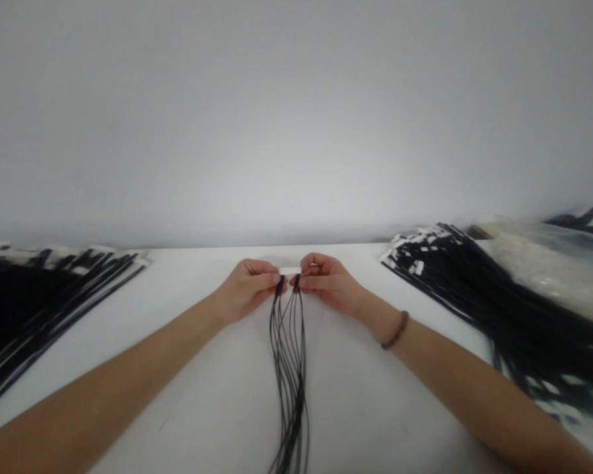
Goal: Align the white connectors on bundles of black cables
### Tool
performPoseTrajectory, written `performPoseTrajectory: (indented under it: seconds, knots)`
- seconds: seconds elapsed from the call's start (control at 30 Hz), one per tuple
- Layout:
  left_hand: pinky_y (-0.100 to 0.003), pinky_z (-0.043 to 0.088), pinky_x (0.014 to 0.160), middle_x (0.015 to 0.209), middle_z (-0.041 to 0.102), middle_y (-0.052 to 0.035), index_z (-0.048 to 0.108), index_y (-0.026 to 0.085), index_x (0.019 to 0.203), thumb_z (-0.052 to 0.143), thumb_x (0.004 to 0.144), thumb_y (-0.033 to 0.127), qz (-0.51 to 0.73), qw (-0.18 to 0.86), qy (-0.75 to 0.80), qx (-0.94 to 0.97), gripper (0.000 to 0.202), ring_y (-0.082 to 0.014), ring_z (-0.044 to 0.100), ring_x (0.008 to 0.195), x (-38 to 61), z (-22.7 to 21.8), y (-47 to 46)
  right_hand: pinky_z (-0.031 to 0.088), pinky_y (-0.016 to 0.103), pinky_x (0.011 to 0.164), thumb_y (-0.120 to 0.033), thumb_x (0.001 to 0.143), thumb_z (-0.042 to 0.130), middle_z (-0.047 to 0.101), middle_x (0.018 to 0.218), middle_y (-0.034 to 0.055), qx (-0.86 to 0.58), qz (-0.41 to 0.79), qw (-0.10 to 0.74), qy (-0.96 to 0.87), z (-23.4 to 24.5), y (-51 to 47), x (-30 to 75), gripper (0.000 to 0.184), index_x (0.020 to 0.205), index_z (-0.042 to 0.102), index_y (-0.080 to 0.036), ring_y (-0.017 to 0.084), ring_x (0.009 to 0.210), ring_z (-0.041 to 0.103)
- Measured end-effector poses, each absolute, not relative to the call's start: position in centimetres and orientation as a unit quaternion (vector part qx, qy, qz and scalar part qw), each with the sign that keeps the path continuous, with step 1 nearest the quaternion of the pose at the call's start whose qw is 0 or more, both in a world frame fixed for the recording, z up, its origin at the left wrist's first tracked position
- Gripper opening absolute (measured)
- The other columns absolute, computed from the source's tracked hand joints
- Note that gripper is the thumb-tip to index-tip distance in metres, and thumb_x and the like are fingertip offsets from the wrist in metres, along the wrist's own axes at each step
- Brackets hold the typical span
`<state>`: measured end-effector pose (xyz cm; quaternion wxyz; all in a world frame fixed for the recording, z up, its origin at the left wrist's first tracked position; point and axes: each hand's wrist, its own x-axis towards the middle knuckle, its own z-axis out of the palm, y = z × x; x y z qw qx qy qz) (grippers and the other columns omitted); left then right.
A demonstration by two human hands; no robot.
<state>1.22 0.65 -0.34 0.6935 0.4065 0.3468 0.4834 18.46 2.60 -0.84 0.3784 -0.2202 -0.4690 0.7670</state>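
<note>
Between my two hands is a wire harness: a white connector with thin black wires hanging from it toward the table's near edge. My left hand pinches the connector's left end and the wires close under it. At the right end, my right hand grips connector and wires between thumb and fingers. The wires leave the connector in two bunches, spread apart, then come together lower down. Fingertips cover both ends of the connector.
On the white table, a pile of black cables with white connectors lies at left. Another such pile lies at right, beside a clear plastic bag of pale pieces. A plain wall stands behind.
</note>
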Motion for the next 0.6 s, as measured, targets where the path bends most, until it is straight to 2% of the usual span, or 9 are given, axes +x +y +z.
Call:
performPoseTrajectory:
  seconds: [0.2,0.3,0.47,0.6]
  knots:
    - [-0.03,0.044,0.068,0.059,0.064,-0.0053,0.065,0.01,0.057,0.076,0.048,0.018,0.462,0.716,0.325,0.411,0.017,-0.0142,0.058,0.059,0.85,-0.63,0.81,0.036,0.02,0.055,-0.014,0.058,0.069,0.06,0.063,-0.0015,-0.223,0.766,0.36,-0.484,-1.22,2.87,18.54,0.023,0.074,0.051,-0.016,0.009,0.06,0.057]
    - [-0.032,0.044,0.072,0.062,0.065,-0.0058,0.065,0.01,0.06,0.074,0.051,0.016,0.442,0.728,0.315,0.418,0.015,-0.0152,0.058,0.063,0.71,-0.67,0.89,0.036,0.02,0.055,-0.013,0.06,0.068,0.06,0.063,-0.0016,-0.214,0.765,0.361,-0.489,-1.29,2.96,18.49,0.022,0.074,0.051,-0.015,0.009,0.059,0.056]
    - [-0.028,0.044,0.071,0.065,0.065,-0.0067,0.065,0.008,0.063,0.065,0.061,0.014,0.438,0.724,0.328,0.42,0.006,-0.0132,0.057,0.064,1.08,-0.22,0.79,0.036,0.02,0.054,-0.012,0.059,0.068,0.06,0.062,-0.0019,-0.207,0.774,0.381,-0.462,-1.23,3.01,18.46,0.021,0.073,0.052,-0.015,0.009,0.059,0.057]
    - [-0.026,0.044,0.067,0.063,0.065,-0.0069,0.065,0.008,0.058,0.065,0.061,0.013,0.463,0.704,0.344,0.413,0.005,-0.0122,0.057,0.062,1.45,0.04,0.63,0.037,0.021,0.055,-0.011,0.06,0.067,0.064,0.068,0.0013,-0.214,0.777,0.39,-0.446,-1.13,3.07,18.59,0.021,0.074,0.052,-0.015,0.01,0.06,0.057]
